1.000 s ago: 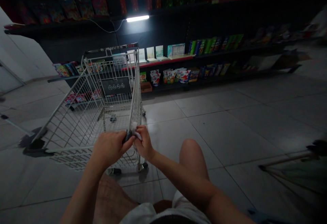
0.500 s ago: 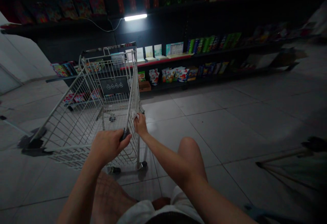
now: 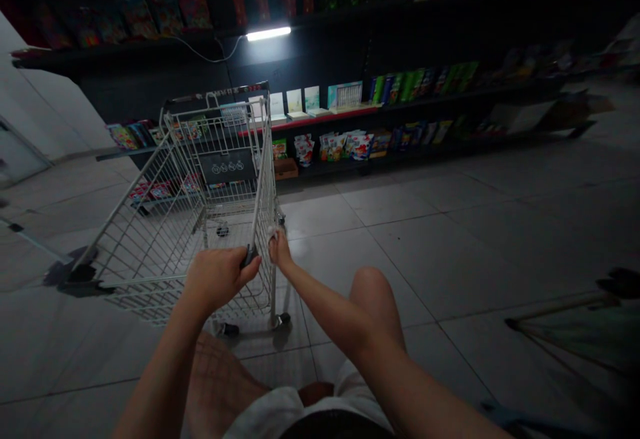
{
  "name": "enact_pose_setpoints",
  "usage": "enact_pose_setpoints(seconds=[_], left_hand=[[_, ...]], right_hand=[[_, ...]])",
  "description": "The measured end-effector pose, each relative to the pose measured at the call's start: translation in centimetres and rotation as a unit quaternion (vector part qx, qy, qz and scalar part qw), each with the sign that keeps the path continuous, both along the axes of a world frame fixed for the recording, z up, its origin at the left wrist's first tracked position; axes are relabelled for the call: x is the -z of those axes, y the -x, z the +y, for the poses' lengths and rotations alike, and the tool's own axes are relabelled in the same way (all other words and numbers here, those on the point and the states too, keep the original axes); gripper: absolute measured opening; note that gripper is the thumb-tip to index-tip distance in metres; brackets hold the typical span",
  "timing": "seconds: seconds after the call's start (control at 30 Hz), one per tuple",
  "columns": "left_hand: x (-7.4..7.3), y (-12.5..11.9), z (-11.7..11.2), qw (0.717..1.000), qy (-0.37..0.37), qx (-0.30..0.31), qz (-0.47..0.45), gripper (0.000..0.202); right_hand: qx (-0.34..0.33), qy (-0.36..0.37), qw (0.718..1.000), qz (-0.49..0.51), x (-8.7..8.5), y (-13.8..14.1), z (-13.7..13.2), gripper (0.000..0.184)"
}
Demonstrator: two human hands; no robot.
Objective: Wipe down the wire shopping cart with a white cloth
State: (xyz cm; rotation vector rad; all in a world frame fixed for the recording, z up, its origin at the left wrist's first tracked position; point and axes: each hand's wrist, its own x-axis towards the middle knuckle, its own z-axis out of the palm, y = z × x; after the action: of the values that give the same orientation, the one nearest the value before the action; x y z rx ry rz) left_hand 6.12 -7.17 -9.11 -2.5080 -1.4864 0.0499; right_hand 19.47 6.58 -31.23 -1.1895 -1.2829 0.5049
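Observation:
A grey wire shopping cart (image 3: 183, 279) stands before me, its basket showing bare wire. My left hand (image 3: 217, 279) is closed over the dark corner piece at the near right of its top rim. Against the outside of the cart's right side wires is my right hand (image 3: 281, 250), its fingers closed on a small white wad (image 3: 273, 232), which looks like a cloth or tissue. Most of the wad is hidden by the fingers.
Beyond the cart runs a dark store shelf (image 3: 325, 45) with bottles, bags, books and snack packs, lit by a tube light (image 3: 269, 33). A long-handled tool (image 3: 37, 244) is at the left. A folding frame with fabric (image 3: 575, 325) stands at right.
My right hand has slid slightly down and toward me along the cart's side with the white wad. My left hand keeps its hold on the corner. The whole view has shifted a little.

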Motion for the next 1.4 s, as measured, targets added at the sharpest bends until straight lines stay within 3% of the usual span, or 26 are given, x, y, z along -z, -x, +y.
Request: enact_pose_setpoints(seconds=[0.1,0.23,0.33,0.4,0.43,0.47,0.5,0.53,0.6,0.67,0.73,0.83,0.9,1.0,1.1,1.4], left_hand=[[0.0,0.0,-0.2,1.0,0.004,-0.003,0.0,0.056],[0.0,0.4,-0.4,1.0,0.002,-0.001,-0.004,0.057],[0.1,0.7,-0.5,1.0,-0.002,0.001,-0.005,0.058],[0.2,0.9,-0.6,1.0,-0.001,0.003,-0.009,0.058],[0.2,1.0,-0.7,1.0,-0.002,0.005,-0.011,0.058],[0.3,1.0,-0.7,1.0,-0.006,0.006,-0.01,0.058],[0.4,1.1,-0.8,1.0,-0.011,0.007,-0.008,0.059],[0.4,1.0,-0.8,1.0,-0.018,0.007,-0.004,0.06],[0.5,0.9,-0.8,1.0,-0.027,0.005,0.001,0.06],[0.5,0.6,-0.8,1.0,-0.029,0.0,0.005,0.06],[0.5,0.3,-0.8,1.0,-0.027,-0.005,0.008,0.059],[0.5,0.0,-0.8,0.999,-0.031,-0.003,0.009,0.054],[0.5,0.0,-0.8,0.999,-0.032,-0.002,0.012,0.054],[0.7,0.3,-0.7,0.999,-0.038,0.006,0.012,0.055],[1.0,0.7,-0.5,0.998,-0.063,0.032,-0.001,0.052],[2.2,1.9,-0.3,0.974,-0.176,0.132,-0.059,0.042]], right_hand=[[0.023,0.035,0.999,0.014,2.8,1.3,-4.5,0.019],[0.0,0.053,0.998,0.031,7.0,3.1,-12.2,0.021],[-0.037,0.057,0.998,0.014,7.8,2.7,-14.0,0.022],[-0.074,0.066,0.995,-0.005,5.8,1.0,-12.9,0.019],[-0.079,0.062,0.995,-0.002,3.8,-0.2,-11.9,0.017],[-0.093,0.053,0.994,0.0,1.1,-1.6,-10.8,0.015],[-0.054,0.016,0.998,0.024,-2.1,-2.9,-9.8,0.017],[-0.009,-0.042,0.998,0.04,-5.7,-4.2,-8.8,0.019],[-0.013,-0.17,0.985,-0.011,-13.1,-5.8,-7.2,0.022],[-0.081,-0.258,0.956,-0.116,-19.1,-5.9,-6.0,0.02],[-0.207,-0.288,0.901,-0.249,-22.3,-4.7,-5.0,0.017],[-0.363,-0.254,0.8,-0.404,-22.9,-2.5,-2.8,0.01],[-0.374,-0.206,0.776,-0.465,-22.3,-1.8,-0.9,0.009],[-0.298,-0.148,0.791,-0.514,-22.3,-2.3,2.0,0.012],[-0.253,-0.138,0.803,-0.521,-22.8,-3.2,3.7,0.013],[-0.261,-0.108,0.787,-0.548,-22.8,-3.4,2.1,0.029]])
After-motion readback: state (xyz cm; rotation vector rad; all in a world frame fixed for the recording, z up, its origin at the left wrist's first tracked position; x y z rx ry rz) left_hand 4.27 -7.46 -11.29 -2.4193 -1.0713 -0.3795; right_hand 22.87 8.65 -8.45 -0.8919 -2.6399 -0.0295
